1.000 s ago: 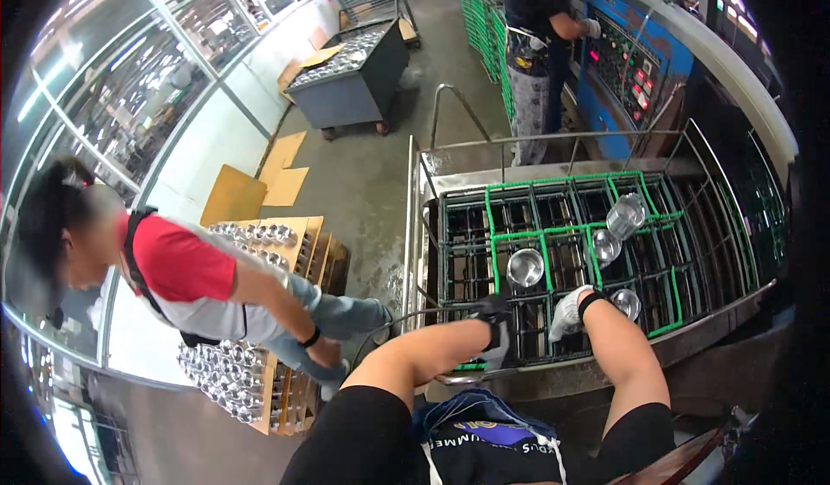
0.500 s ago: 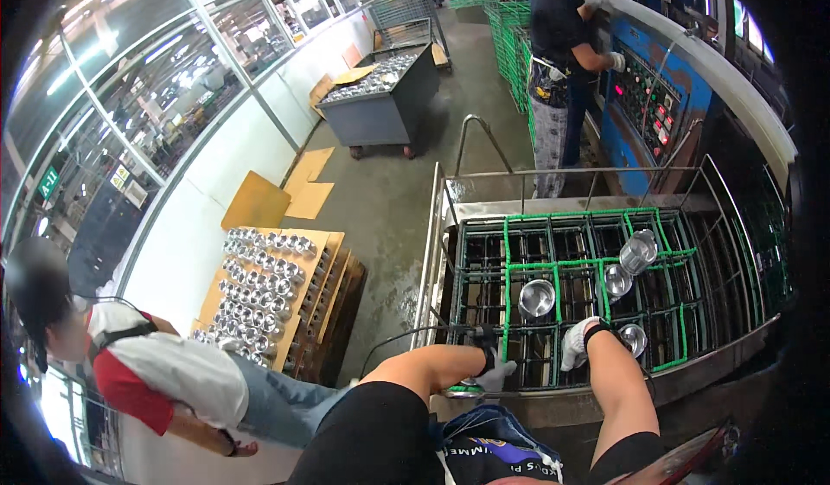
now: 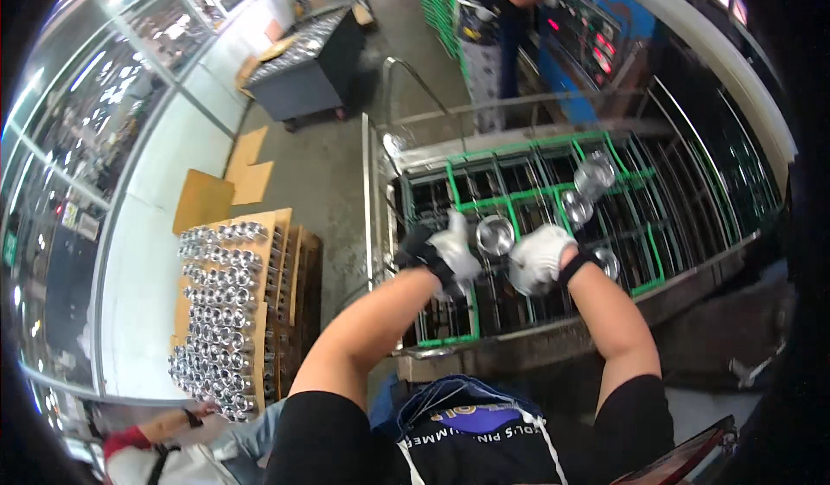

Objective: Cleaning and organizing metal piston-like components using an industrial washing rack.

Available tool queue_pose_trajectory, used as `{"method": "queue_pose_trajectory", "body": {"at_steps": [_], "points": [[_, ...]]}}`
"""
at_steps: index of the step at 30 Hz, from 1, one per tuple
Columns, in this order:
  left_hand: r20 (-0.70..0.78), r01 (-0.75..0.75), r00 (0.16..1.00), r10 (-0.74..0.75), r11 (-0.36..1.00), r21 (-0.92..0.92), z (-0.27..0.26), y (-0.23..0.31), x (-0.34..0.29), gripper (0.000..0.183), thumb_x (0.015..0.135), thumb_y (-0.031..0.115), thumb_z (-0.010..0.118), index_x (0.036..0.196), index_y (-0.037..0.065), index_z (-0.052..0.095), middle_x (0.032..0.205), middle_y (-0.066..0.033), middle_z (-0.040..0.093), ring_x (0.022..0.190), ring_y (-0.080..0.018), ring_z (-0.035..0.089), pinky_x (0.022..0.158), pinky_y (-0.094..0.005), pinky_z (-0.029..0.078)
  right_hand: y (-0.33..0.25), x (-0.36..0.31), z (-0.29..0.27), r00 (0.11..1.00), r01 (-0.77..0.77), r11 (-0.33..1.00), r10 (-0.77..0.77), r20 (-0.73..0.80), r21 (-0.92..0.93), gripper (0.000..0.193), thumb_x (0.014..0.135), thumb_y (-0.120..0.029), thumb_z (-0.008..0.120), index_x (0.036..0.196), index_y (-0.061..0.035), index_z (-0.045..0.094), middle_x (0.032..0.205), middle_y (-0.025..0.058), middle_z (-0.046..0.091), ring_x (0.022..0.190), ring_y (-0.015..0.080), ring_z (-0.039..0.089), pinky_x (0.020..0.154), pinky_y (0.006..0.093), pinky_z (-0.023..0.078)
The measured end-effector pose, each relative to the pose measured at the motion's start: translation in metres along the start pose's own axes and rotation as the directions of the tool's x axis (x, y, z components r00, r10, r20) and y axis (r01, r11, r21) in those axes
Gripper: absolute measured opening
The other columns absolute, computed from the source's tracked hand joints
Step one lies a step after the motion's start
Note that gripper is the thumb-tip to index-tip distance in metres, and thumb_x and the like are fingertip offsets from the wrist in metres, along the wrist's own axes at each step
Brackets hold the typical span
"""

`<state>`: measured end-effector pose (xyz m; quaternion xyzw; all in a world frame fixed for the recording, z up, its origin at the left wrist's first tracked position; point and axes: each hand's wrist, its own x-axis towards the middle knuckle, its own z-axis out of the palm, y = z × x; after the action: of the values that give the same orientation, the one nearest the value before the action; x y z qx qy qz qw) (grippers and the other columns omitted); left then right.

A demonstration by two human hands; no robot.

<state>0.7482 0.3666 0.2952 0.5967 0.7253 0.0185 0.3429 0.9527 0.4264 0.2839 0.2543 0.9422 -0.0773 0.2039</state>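
My left hand (image 3: 456,253), in a white glove with a black wristband, is over the left part of the green-and-dark wire rack (image 3: 536,193). Its thumb points up, apart from the palm, and I see nothing held. My right hand (image 3: 539,260), also gloved, hovers over the rack's near middle; its fingers look bent but are blurred, so a grip cannot be made out. Between the hands lies a round shiny metal cup (image 3: 494,235). More such cups sit on the rack: one (image 3: 577,208) beside a larger one (image 3: 596,175), and another (image 3: 608,264) partly behind my right wrist.
At left, a stacked pallet (image 3: 281,303) holds rows of metal cups (image 3: 223,295). A person (image 3: 169,450) reaches toward it. A grey wheeled bin (image 3: 307,79) stands farther off. Metal rails (image 3: 373,200) edge the rack. Another person (image 3: 484,35) works at a blue control panel (image 3: 575,40).
Both my hands have moved forward over the rack, the left one up from its near left edge. My view has shifted. The person at left appears lower in the picture, an arm near the pallet.
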Motion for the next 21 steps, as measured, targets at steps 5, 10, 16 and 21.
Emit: {"method": "queue_pose_trajectory", "body": {"at_steps": [5,10,16,21], "points": [[-0.355,0.174,0.920,-0.167,0.985,-0.012,0.012,-0.041,0.027,0.097,0.080,0.051,0.070,0.144,-0.001,0.018,0.112,-0.0307,0.066,0.103,-0.0428,0.067,0.091,-0.0480,0.052,-0.059,0.059,0.012,0.995,0.002,0.989,-0.017,-0.102,-0.149,0.018,0.087,-0.023,0.057,0.086,-0.0166,0.074,0.083,0.0016,0.072,0.079,0.0230,0.070,0.061,0.0344,0.052],[-0.105,0.003,0.994,0.023,0.969,0.245,0.044,-0.026,0.044,0.068,0.079,0.060,0.065,0.117,0.004,0.065,0.102,-0.0208,0.071,0.098,-0.0329,0.070,0.087,-0.0420,0.054,-0.061,0.065,0.041,0.989,0.129,0.969,-0.109,0.103,-0.211,0.018,0.079,-0.024,0.066,0.087,-0.0146,0.078,0.083,0.0079,0.074,0.082,0.0242,0.071,0.064,0.0416,0.054],[-0.041,-0.230,0.962,0.272,0.878,0.421,0.106,-0.088,0.093,0.045,0.078,0.047,0.068,0.090,0.004,0.068,0.088,-0.0185,0.068,0.074,-0.0348,0.066,0.068,-0.0461,0.051,0.005,0.072,-0.017,0.977,-0.117,0.910,0.178,-0.120,0.398,0.027,0.078,-0.034,0.068,0.096,-0.0156,0.077,0.094,0.0104,0.075,0.085,0.0263,0.071,0.075,0.0389,0.056],[-0.410,-0.238,0.824,0.390,0.896,0.374,0.119,-0.078,0.078,0.037,0.069,0.040,0.076,0.063,0.006,0.063,0.058,-0.0157,0.054,0.049,-0.0292,0.057,0.042,-0.0412,0.041,0.028,0.150,0.071,0.957,-0.288,0.957,0.289,-0.032,0.046,0.024,0.087,-0.018,0.062,0.105,-0.0144,0.077,0.110,0.0063,0.074,0.103,0.0239,0.070,0.087,0.0393,0.054]]}}
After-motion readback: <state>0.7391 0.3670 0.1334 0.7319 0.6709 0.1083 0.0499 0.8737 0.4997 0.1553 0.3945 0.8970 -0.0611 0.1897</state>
